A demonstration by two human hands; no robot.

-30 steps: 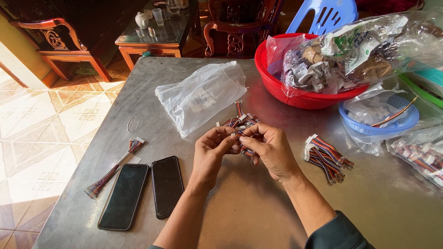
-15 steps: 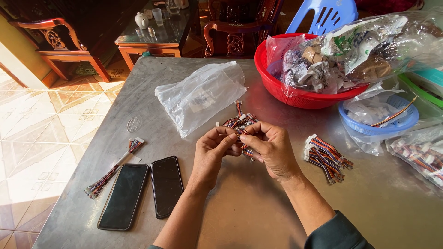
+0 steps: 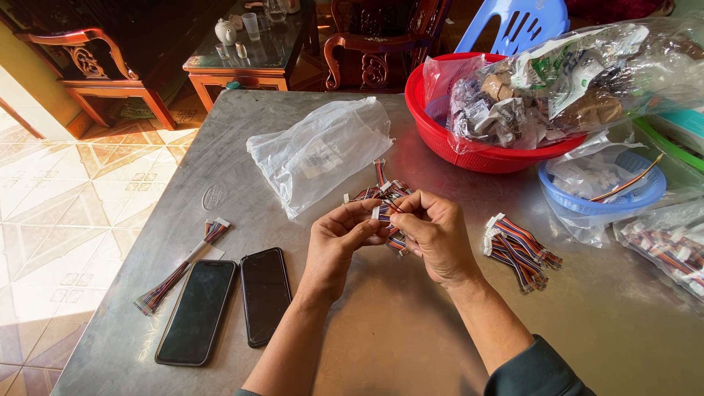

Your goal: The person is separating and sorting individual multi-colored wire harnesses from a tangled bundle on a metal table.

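Note:
Both of my hands meet over the middle of a grey metal table (image 3: pixel 411 330). My left hand (image 3: pixel 339 242) and my right hand (image 3: pixel 434 236) together pinch a small bundle of multicoloured wire harnesses with white connectors (image 3: pixel 386 192). The wires fan out above my fingertips. A finished-looking pile of similar wire harnesses (image 3: pixel 518 249) lies to the right of my right hand. One long wire harness (image 3: pixel 181 265) lies by itself at the table's left edge.
Two dark phones (image 3: pixel 198 311) (image 3: pixel 264 295) lie face up left of my left arm. A clear plastic bag (image 3: pixel 320 152) rests behind my hands. A red basin (image 3: pixel 469 150) full of bagged parts, a blue basket (image 3: pixel 606 192) and more bagged wires (image 3: pixel 671 246) crowd the right side.
My hands stay in the same spot; only the fingers shift slightly on the wire bundle.

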